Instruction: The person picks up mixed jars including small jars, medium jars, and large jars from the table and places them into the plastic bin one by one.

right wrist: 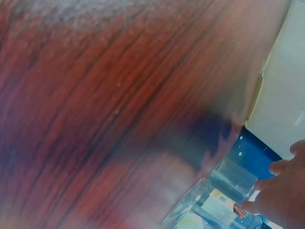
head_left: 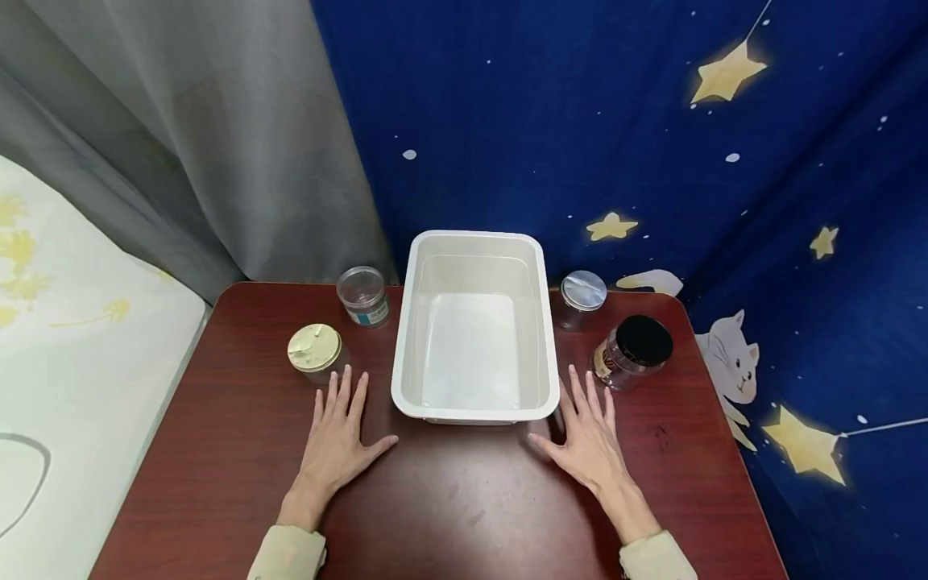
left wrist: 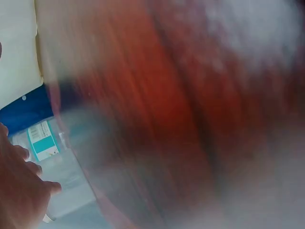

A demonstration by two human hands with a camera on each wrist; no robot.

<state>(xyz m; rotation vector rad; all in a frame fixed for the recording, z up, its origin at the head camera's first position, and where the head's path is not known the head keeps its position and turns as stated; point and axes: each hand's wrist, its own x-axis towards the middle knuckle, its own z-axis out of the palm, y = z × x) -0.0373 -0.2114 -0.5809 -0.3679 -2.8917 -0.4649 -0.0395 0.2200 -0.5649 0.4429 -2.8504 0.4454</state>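
Far left, beyond the surface's left edge: a bed (head_left: 65,338) with a pale cover and yellow leaf print. Grey curtain (head_left: 217,137) hangs behind the back left corner.

On the dark red wood surface (head_left: 449,507), left side: a gold-lidded jar (head_left: 315,351), and behind it near the back edge a clear jar with a teal label (head_left: 362,296). Both upright, lids on, close together; cannot tell whether they touch.

Left hand (head_left: 335,439) lies palm down, fingers straight and spread, thumb out toward the middle. Grip holds nothing. Its fingertips stop just short of the gold-lidded jar. Left wrist view is badly blurred; only the labelled jar and part of the hand can be made out.

Centre, reaching to the back edge: a white plastic tub (head_left: 540,322), nothing inside it.

Right hand (head_left: 589,439) mirrors the left: flat, fingers spread, grip holding nothing, just beside the tub's near right corner.

Right side: a silver-lidded jar (head_left: 582,299) near the back edge, and a black-lidded jar (head_left: 632,351) in front of it toward the right edge, tilted or on its side; hard to say which.

Judgement: nothing is under way yet. All four jars sit outside the tub, capped, untouched; both hands rest. Everything is left to do.

Behind and to the right: dark blue cloth (head_left: 652,145) printed with yellow stars and a white cat.
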